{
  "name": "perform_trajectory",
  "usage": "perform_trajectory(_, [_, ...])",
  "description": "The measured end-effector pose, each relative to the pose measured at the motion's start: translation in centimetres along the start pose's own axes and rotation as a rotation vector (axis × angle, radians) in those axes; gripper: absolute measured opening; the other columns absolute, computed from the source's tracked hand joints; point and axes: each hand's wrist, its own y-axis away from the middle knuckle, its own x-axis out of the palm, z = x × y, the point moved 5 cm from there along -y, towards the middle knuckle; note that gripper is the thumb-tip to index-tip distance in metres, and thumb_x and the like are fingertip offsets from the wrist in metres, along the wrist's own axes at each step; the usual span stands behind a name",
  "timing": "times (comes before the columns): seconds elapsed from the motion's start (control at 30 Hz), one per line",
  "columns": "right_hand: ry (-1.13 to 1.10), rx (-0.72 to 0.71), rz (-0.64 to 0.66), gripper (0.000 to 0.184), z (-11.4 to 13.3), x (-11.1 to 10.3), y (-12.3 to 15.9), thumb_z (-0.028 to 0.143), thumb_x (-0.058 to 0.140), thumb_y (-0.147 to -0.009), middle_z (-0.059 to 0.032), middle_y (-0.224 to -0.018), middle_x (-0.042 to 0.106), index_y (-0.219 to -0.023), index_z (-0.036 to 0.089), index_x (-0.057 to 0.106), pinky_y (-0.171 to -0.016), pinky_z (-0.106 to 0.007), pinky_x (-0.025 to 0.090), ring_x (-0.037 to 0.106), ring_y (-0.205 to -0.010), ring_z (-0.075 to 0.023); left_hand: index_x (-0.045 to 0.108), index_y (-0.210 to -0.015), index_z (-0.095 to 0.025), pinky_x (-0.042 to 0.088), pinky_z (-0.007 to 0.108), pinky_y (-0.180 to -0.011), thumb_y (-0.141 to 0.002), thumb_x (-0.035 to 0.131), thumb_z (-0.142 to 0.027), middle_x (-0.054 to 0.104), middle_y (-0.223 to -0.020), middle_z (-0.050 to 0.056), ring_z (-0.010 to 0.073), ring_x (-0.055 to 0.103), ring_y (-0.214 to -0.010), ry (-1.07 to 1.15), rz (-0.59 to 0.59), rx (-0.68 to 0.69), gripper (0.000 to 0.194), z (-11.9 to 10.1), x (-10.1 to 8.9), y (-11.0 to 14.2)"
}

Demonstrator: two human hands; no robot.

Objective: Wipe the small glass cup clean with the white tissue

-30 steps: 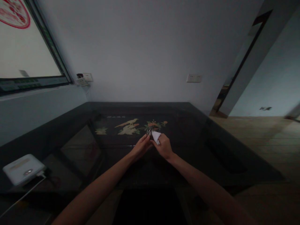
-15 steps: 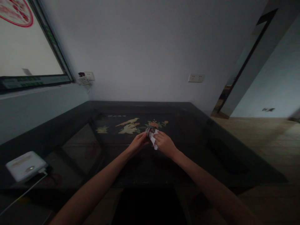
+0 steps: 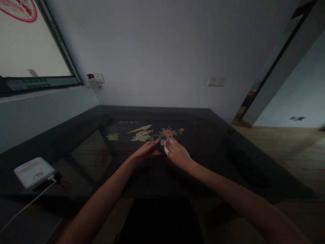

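Left hand (image 3: 146,151) grips a small dark object (image 3: 161,145) steady just above the glass table (image 3: 228,152); right hand (image 3: 177,154) pinches a white tissue (image 3: 165,147) against it, apparently wiping; power bank (image 3: 34,171) sits far left

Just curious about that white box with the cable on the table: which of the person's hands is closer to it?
Left. The left hand is on the white box's side, though well apart from it; the right hand sits farther off, beyond the left, pressing a white cloth.
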Motion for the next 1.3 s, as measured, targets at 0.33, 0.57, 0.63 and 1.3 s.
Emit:
perform_trajectory(0.33, [-0.509,0.538,0.213,0.027,0.0,-0.5,-1.7,0.038,0.063,-0.081,-0.0147,-0.087,0.072,-0.094,0.014,0.065,-0.068,-0.033,0.051,0.068,-0.078,-0.0262,0.067,-0.095,-0.011,0.051,0.023,-0.068,-0.073,0.072,-0.039,0.07,-0.085,0.008,0.0146,0.064,-0.074,0.11,-0.041,0.153,0.036,1.0,0.6,-0.9])
perform_trajectory(0.57, [-1.433,0.775,-0.251,0.033,-1.2,1.6,-1.6,0.028,0.062,-0.078,-0.0091,-0.101,0.07,-0.108,0.015,0.06,-0.081,-0.033,0.051,0.067,-0.091,-0.0209,0.068,-0.098,-0.014,0.048,0.021,-0.077,-0.074,0.073,-0.036,0.068,-0.094,0.006,0.0128,0.062,-0.083,0.164,-0.053,0.263,0.033,0.5,0.7,-1.0])
perform_trajectory(0.63, [-1.657,0.84,-0.359,0.035,-1.1,2.1,-1.6,0.032,0.059,-0.079,-0.0101,-0.103,0.069,-0.109,0.014,0.059,-0.085,-0.034,0.051,0.066,-0.092,-0.0206,0.067,-0.1,-0.016,0.047,0.023,-0.082,-0.073,0.073,-0.036,0.068,-0.099,0.005,0.0135,0.062,-0.088,0.185,-0.034,0.278,0.034,0.5,1.0,-1.0])
perform_trajectory(1.3, [-0.396,0.205,-0.103,0.028,-0.7,0.9,-1.2,0.014,0.047,-0.088,-0.0186,-0.108,0.067,-0.11,0.007,0.064,-0.103,-0.04,0.04,0.058,-0.111,-0.0257,0.067,-0.1,-0.017,0.049,0.025,-0.076,-0.077,0.066,-0.035,0.067,-0.099,0.007,0.0164,0.062,-0.086,0.199,-0.106,0.286,0.029,-0.2,0.4,-1.2])
